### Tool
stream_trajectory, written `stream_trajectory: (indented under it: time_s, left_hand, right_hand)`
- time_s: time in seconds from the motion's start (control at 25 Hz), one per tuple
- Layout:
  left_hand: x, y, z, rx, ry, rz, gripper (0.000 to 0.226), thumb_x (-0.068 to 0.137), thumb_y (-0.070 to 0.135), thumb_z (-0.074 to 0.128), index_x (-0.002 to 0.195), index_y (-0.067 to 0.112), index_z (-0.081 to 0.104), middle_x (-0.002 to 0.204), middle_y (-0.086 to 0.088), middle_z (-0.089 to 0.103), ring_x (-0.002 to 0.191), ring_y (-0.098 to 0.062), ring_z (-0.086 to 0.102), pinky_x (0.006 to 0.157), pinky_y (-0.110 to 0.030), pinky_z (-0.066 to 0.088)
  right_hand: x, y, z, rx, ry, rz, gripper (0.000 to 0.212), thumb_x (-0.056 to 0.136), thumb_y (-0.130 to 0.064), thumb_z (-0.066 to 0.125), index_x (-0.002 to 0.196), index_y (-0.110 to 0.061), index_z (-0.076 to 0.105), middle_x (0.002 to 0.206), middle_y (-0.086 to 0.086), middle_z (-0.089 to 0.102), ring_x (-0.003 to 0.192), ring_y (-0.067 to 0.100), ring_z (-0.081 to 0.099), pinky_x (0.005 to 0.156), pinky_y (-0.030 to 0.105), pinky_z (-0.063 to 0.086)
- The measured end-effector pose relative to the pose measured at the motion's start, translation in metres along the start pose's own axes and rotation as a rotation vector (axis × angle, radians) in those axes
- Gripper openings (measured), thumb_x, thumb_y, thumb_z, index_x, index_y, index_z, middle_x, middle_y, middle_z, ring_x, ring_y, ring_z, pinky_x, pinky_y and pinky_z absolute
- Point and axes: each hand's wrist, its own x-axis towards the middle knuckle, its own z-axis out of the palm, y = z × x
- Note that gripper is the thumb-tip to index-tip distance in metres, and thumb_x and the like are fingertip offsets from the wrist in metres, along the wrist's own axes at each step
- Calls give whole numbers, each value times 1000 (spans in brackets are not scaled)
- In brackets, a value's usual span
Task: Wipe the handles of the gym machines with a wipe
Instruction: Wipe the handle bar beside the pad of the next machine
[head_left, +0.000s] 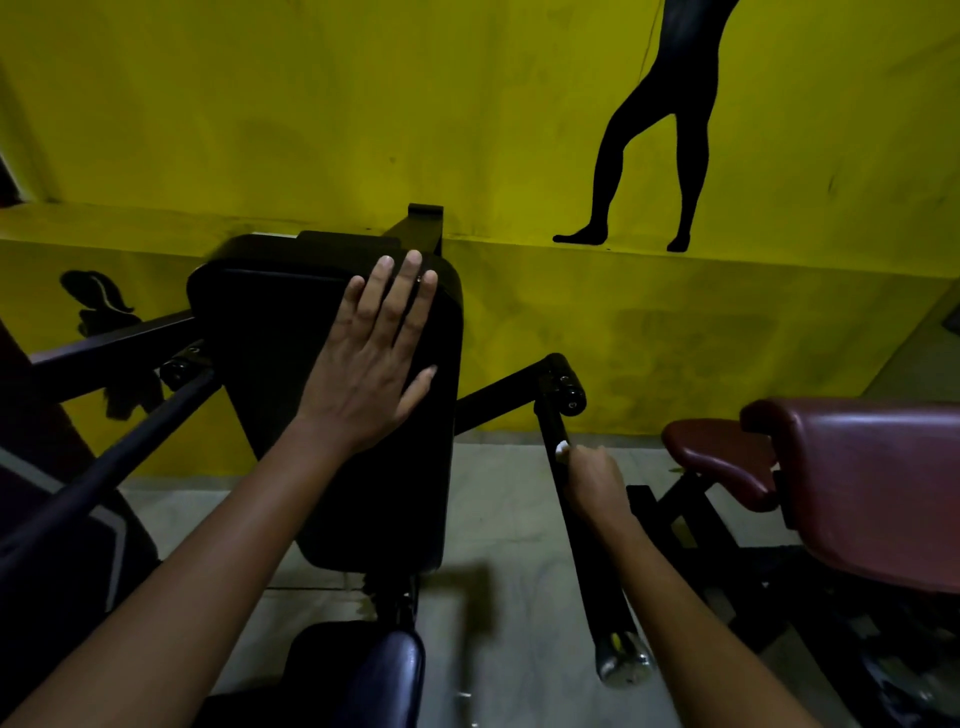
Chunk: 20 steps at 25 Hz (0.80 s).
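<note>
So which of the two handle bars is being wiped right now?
The bar on the right: the right hand grips it with the white wipe. The left bar is untouched; the left hand rests flat on the black pad.

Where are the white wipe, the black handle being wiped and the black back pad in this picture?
white wipe (561, 448): head view, the bit showing above the right hand's fingers.
black handle (597, 582): head view, the bare shaft below the right hand.
black back pad (270, 332): head view, its padded face beside the flat left hand.

Both bare forearms reach forward: the left hand (376, 358) lies flat, fingers straight and together, palm down; the right hand (592, 480) is curled into a closed grip.
</note>
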Motion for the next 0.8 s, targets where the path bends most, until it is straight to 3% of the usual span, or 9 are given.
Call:
stream_trajectory:
  time_s: [0.12, 0.24, 0.36, 0.48, 0.56, 0.72, 0.8]
  left_hand:
    - [-2, -1, -1, -5, -9, 3, 82, 92, 48, 39, 151, 5, 2, 159, -18, 1, 147, -34, 1, 119, -48, 9]
    - [-2, 1, -3, -12, -22, -5, 84, 92, 49, 40, 151, 5, 0, 159, -19, 0, 147, -35, 0, 119, -48, 8]
    - [-2, 2, -6, -30, -32, -6, 86, 91, 47, 44, 151, 5, 1, 159, -19, 0, 147, -35, 0, 119, -48, 8]
    - [-3, 5, -6, -48, -33, -22, 89, 89, 46, 48, 151, 4, 1, 159, -19, 1, 146, -36, 0, 119, -49, 8]
    - [-3, 8, -6, -55, -37, -43, 90, 88, 45, 50, 151, 4, 0, 158, -20, 1, 146, -37, 1, 119, -49, 7]
    - [-1, 12, -9, -70, -46, -62, 91, 88, 45, 50, 151, 5, -1, 158, -20, 2, 146, -37, 1, 119, -49, 6]
    - [-3, 14, -8, -83, -51, -79, 91, 88, 45, 51, 151, 5, 0, 158, -19, 2, 146, -38, 1, 119, -49, 6]
  right_hand:
    - [-23, 14, -4, 23, 20, -81, 19, 88, -6, 52, 102, -14, 63, 80, 13, 68, 78, 31, 64, 55, 29, 36]
    - [-33, 8, -9, 74, 40, 15, 19, 91, -7, 49, 102, -11, 65, 85, 14, 69, 81, 31, 64, 58, 32, 39]
    - [-37, -7, -12, 35, 8, 53, 14, 91, -6, 49, 97, -12, 60, 85, 11, 67, 81, 29, 64, 56, 28, 33]
    - [-58, 8, -13, 4, 14, -55, 15, 91, -12, 51, 100, -16, 62, 81, 10, 68, 80, 31, 65, 54, 31, 37]
    - [-66, 12, -15, 26, 50, -44, 20, 92, -14, 51, 103, -18, 66, 81, 11, 70, 80, 31, 66, 58, 34, 44]
    - [-72, 0, -17, 6, 77, -1, 23, 90, -8, 51, 109, -15, 63, 78, 10, 68, 74, 30, 64, 52, 31, 38]
    - [-85, 7, -18, 28, 71, -52, 27, 92, -10, 51, 114, -16, 64, 81, 12, 69, 78, 32, 65, 56, 34, 46]
